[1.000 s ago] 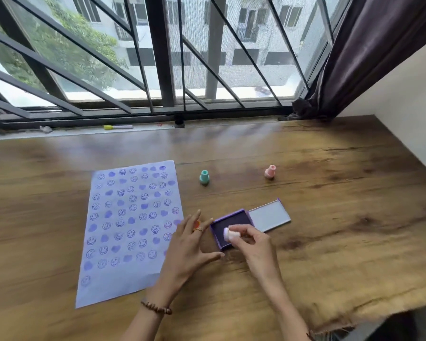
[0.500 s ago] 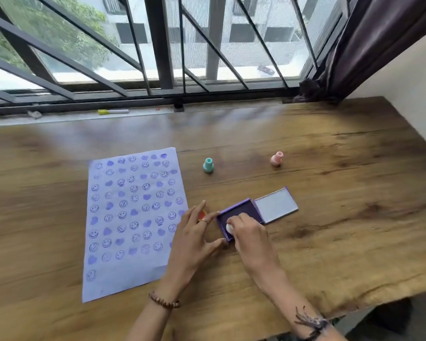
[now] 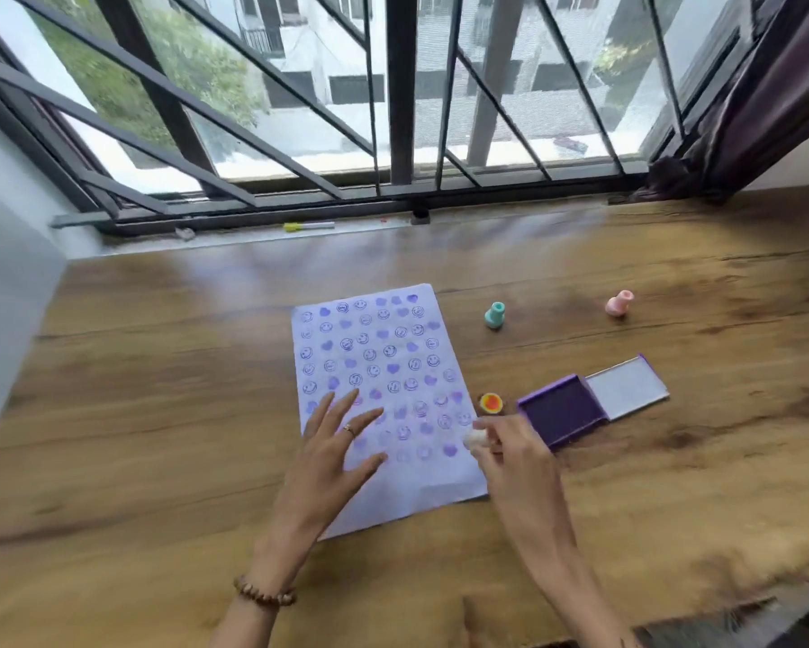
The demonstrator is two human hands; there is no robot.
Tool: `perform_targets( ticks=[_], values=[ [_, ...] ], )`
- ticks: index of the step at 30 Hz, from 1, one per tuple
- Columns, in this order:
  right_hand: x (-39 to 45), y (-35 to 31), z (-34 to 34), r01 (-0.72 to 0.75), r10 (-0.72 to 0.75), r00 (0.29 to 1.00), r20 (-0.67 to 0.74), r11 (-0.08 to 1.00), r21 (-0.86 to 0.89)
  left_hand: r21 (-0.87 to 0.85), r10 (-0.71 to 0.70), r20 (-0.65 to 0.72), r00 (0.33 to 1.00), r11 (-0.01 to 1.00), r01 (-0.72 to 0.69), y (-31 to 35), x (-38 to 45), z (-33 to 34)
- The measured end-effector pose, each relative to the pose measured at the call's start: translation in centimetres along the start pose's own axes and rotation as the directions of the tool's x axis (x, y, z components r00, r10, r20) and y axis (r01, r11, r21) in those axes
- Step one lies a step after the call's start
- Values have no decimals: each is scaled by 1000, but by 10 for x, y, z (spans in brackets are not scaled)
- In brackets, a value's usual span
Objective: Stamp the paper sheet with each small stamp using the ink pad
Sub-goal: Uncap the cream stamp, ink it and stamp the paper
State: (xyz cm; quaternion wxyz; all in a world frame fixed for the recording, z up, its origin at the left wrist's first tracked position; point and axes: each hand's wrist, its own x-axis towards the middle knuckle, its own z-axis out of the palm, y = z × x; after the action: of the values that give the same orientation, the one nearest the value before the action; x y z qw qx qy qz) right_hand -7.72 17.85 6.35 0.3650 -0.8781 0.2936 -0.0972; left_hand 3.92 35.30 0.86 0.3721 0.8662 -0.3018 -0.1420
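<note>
1. The sheet (image 3: 383,395) lies flat on the counter (image 3: 159,413), and most of it is already covered in purple smileys and hearts, row after row from the top edge down. So the bulk of the stamping looks done.
2. Only a bare strip is left at the near end of the sheet, below the last row of prints. That's pretty much the only room still to be filled.
3. A white stamp (image 3: 476,439) is pinched in the fingertips of the right hand (image 3: 517,460), right at the sheet's right edge, beside the lower rows. Whether it's touching the paper can't be told, it's kinda blurry there.
4. The left hand (image 3: 334,456) is spread open and laid flat on the lower part of the sheet, nothing gripped, apparently just pinning the paper.
5. The ink pad (image 3: 562,410) sits open just right of the sheet, its lid (image 3: 627,388) slid out behind it.
6. An orange stamp (image 3: 491,403) is parked between sheet and pad. A teal stamp (image 3: 494,315) and a pink stamp (image 3: 620,304) stand further back, well apart.
7. Only two designs can be made out on the sheet, so it's hard to say which stamps have been used. Probably a few prints are left, at most.
</note>
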Motion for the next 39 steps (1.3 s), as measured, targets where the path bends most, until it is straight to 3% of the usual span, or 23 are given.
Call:
perform_targets(
  ticks=[3,6,14,17,29,31,34,36,39],
  values=[
    [-29,-37,46,43,-61,992,112,986,160,69,-67,206,976,996,53,-39,-13,-36],
    [-40,-55,85,119,-133,965,228,990,74,215,-62,371,926,976,-21,-63,-16,-50],
    [-51,-63,121,175,-123,961,249,964,-200,197,27,378,925,974,-109,-76,-18,-46],
    [-51,-66,124,184,-133,966,220,955,-231,169,40,386,922,979,-114,-76,-19,-46],
    [-25,-74,122,198,-59,928,368,915,-351,151,58,381,923,981,-124,-76,-19,-47],
    [-20,-73,115,123,-29,939,344,958,-257,154,51,386,921,981,-119,-76,-19,-47],
    [-12,-64,93,-164,138,957,254,983,84,164,39,398,917,980,-113,-75,-18,-48],
    [-10,-53,75,-303,243,947,209,892,336,145,40,362,931,985,-99,-72,-18,-47],
    [-7,-32,45,-401,356,912,204,666,629,82,81,279,957,991,-108,-58,-11,-44]
  ],
)
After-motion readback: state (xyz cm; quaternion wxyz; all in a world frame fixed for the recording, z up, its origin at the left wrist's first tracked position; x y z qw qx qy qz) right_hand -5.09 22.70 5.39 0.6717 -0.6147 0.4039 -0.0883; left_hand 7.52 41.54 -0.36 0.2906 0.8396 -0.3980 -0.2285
